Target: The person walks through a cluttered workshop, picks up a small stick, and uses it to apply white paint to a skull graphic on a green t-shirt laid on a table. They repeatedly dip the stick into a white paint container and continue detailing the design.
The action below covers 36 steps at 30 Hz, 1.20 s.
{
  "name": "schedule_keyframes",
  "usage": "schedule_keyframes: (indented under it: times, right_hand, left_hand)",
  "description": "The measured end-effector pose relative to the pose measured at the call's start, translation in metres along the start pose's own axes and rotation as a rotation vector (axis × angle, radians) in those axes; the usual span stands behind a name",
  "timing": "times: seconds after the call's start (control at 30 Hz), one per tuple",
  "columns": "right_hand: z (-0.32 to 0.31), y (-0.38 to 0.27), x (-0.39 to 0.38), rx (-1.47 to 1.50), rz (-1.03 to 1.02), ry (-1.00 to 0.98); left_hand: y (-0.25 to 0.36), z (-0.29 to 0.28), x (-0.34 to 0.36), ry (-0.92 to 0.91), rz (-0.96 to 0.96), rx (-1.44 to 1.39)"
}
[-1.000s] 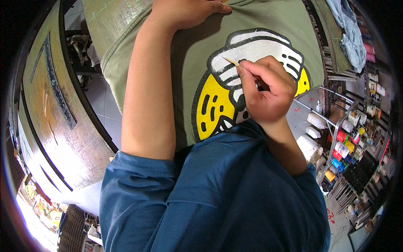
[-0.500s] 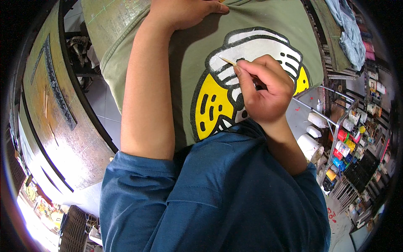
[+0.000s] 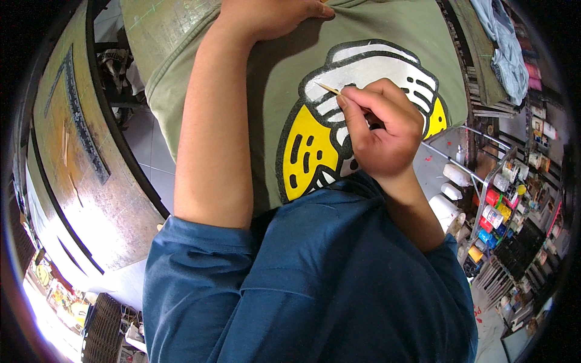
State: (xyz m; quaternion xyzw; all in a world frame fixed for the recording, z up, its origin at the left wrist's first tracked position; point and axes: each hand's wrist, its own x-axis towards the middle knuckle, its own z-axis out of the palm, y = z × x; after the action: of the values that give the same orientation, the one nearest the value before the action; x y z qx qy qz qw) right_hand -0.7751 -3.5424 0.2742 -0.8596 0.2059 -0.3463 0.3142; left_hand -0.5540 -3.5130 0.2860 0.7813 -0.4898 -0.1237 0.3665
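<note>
An olive-green piece of fabric (image 3: pixel 266 97), seemingly a garment, lies spread in front of me. It bears a large cartoon print (image 3: pixel 363 66) in white, yellow and black. My right hand (image 3: pixel 387 130) pinches a toothpick (image 3: pixel 327 88) between thumb and forefinger, its other fingers curled in. The toothpick's pointed end is at the left part of the white print; whether it touches the surface I cannot tell. At the top edge my left hand (image 3: pixel 269 18) rests on the fabric with its thumb stretched out to the right. Its other fingers are mostly cut off by the picture's edge.
To the left stands a curved-looking board (image 3: pixel 115 212) with a dark strip (image 3: pixel 78 109) and thin wooden sticks (image 3: pixel 65 144) on it. At right, a metal rack (image 3: pixel 484 181) sits near many paint bottles and jars (image 3: pixel 493 215). A light blue cloth (image 3: pixel 505 54) hangs at upper right.
The view has shifted very slightly, with the print a little further right in the picture. Both hands keep nearly the same pose, and the toothpick stays over the same white area.
</note>
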Motion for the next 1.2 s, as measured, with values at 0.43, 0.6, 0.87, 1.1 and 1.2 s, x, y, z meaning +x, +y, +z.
schedule_keyframes:
  times: [0.43,0.6,0.87,1.1,1.2]
  right_hand:
    - [0.0,-0.003,0.0,-0.008,0.048,0.034]
    - [-0.001,-0.001,0.0,-0.01,0.01,-0.007]
    - [-0.001,-0.001,-0.001,0.006,0.041,0.014]
    - [-0.001,0.001,0.0,0.002,0.01,-0.03]
    - [-0.001,0.001,0.0,0.004,0.003,-0.045]
  left_hand:
    - [0.013,-0.007,-0.002,-0.031,-0.034,-0.003]
    - [0.01,-0.006,-0.002,-0.034,-0.035,-0.011]
    - [0.014,-0.009,-0.002,-0.039,-0.043,0.005]
    - [0.013,-0.008,-0.002,-0.046,-0.038,0.008]
    - [0.009,-0.005,-0.002,-0.018,-0.022,0.0]
